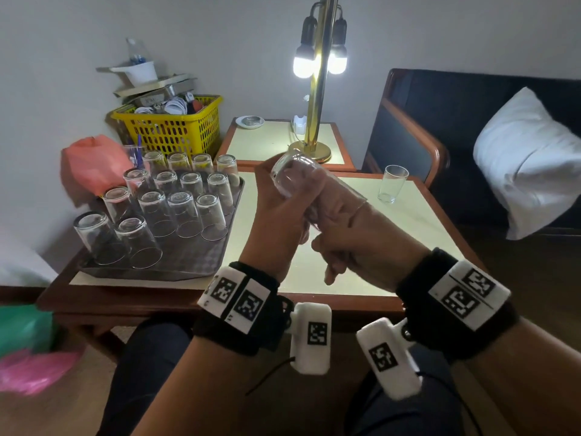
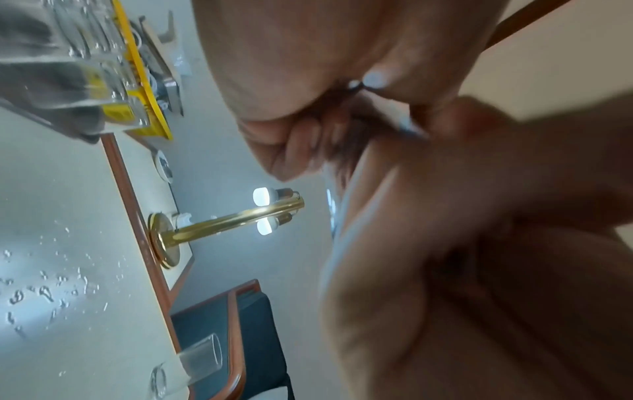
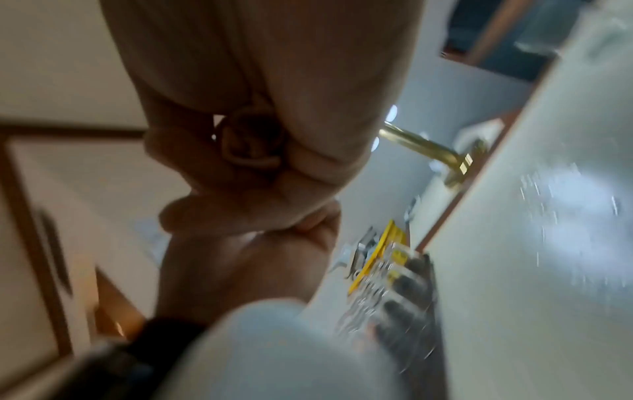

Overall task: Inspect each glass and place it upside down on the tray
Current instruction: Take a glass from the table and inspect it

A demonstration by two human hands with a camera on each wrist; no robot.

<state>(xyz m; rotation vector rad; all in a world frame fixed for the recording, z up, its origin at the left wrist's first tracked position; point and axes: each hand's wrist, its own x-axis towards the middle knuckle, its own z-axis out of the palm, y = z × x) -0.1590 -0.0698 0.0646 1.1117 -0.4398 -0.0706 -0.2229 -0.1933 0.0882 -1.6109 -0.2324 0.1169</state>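
Left hand (image 1: pixel 276 206) grasps a clear glass (image 1: pixel 301 180) tilted on its side above the table (image 1: pixel 408 221), right of the tray (image 1: pixel 201 259). Right hand (image 1: pixel 349 237) has fingers inside the glass mouth. Inverted glasses (image 1: pixel 182 212) fill the tray; one upright glass (image 1: pixel 391 184) stands further right.

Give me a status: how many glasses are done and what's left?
Done: about fourteen upturned glasses stand in rows on the tray. In hand: one glass lies tilted between the left hand and right hand, apparently under inspection. Left: one upright glass stands on the table, right of the hands. The front right of the tray shows bare space.
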